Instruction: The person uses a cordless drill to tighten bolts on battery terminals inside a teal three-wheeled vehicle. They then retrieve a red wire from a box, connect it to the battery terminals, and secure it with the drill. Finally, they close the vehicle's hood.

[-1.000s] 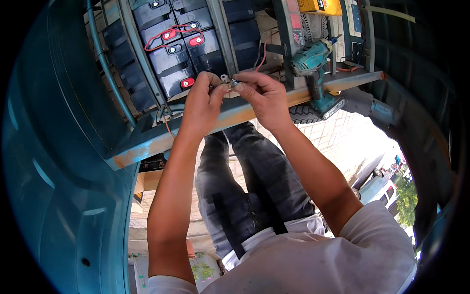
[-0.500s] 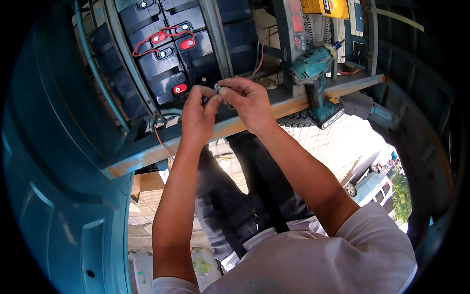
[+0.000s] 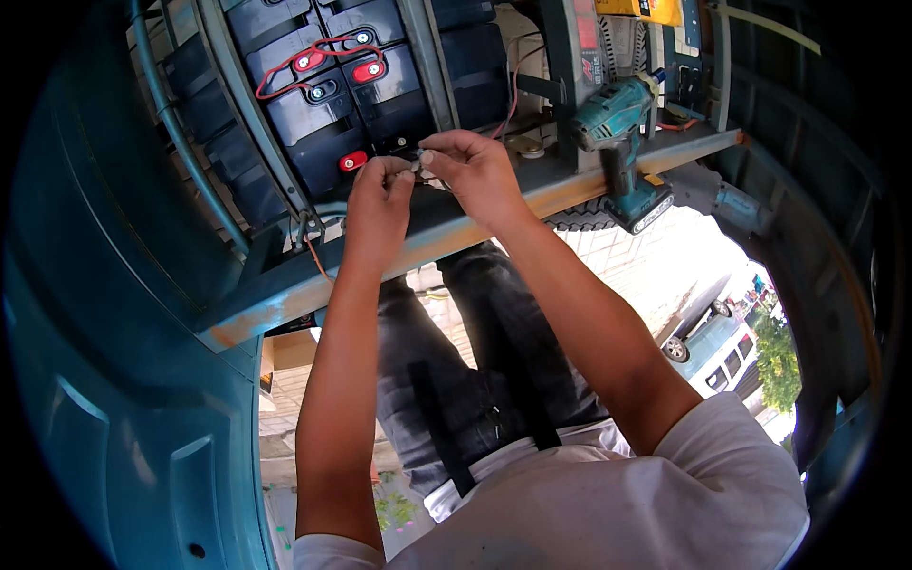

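Note:
My left hand (image 3: 378,214) and my right hand (image 3: 477,182) meet over the front beam of a metal frame, fingertips close together. Each hand is pinched closed. Between the fingertips shows a small metal fastener (image 3: 417,163); its exact kind is too small to make out. Just beyond lie several black batteries (image 3: 318,138) with bolted terminals. A red terminal (image 3: 352,161) is nearest my left fingers. Farther back, a thin red wire (image 3: 275,81) loops between terminals. My fingers hide part of the front battery's edge.
A teal cordless drill (image 3: 617,133) rests on the rusty-edged beam (image 3: 560,198) to the right. Upright steel bars (image 3: 427,66) cross over the batteries. A yellow box (image 3: 655,9) sits at the far right. A blue door panel (image 3: 123,380) fills the left side.
My fingertips have come slightly apart, the right hand shifting a little up and left. The left hand has moved slightly left. The view has shifted a little.

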A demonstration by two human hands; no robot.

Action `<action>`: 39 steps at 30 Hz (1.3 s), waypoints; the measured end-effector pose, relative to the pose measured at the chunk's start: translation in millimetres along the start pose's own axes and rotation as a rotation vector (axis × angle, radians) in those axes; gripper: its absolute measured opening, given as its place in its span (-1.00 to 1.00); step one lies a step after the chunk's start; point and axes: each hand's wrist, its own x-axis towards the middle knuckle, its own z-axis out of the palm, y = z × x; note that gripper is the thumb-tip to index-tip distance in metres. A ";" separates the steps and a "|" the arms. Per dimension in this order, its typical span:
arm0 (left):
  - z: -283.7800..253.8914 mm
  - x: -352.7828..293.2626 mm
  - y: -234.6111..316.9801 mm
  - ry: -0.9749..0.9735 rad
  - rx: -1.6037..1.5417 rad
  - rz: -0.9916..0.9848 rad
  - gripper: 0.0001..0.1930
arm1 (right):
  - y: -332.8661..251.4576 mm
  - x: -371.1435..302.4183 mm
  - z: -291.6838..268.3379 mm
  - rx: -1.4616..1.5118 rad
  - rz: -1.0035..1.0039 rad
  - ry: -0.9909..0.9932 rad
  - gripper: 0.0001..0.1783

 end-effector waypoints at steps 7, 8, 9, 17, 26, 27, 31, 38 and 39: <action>-5.0 30.9 -33.4 -0.070 -0.463 -0.350 -0.82 | 42.8 37.7 13.5 -0.389 -0.008 0.048 -0.79; -5.2 33.1 -35.1 -0.087 -0.492 -0.391 -0.82 | 47.3 40.1 13.5 -0.374 0.022 0.051 -0.80; -4.3 34.1 -36.6 -0.081 -0.471 -0.380 -0.83 | 51.8 42.2 13.6 -0.358 0.051 0.056 -0.81; 16.3 47.2 -58.8 0.072 -0.353 -0.310 -0.84 | 62.3 45.3 18.2 -0.403 0.088 0.103 -0.77; 40.3 53.4 -62.1 0.269 0.035 -0.256 -0.78 | 42.9 40.8 25.1 -0.439 0.130 0.085 -0.71; 42.0 54.7 -66.7 0.282 0.030 -0.264 -0.78 | 39.1 38.0 28.0 -0.439 0.155 0.080 -0.66; 44.6 62.1 -74.9 0.321 0.025 -0.276 -0.79 | 37.2 36.8 27.9 -0.368 0.175 0.009 -0.61; 48.3 61.1 -59.9 0.336 0.101 -0.291 -0.76 | -23.0 -17.5 24.8 -0.353 0.089 -0.008 -0.58; 50.0 60.8 -60.9 0.349 0.124 -0.288 -0.75 | -30.8 -29.2 19.8 -0.239 0.087 -0.008 -0.58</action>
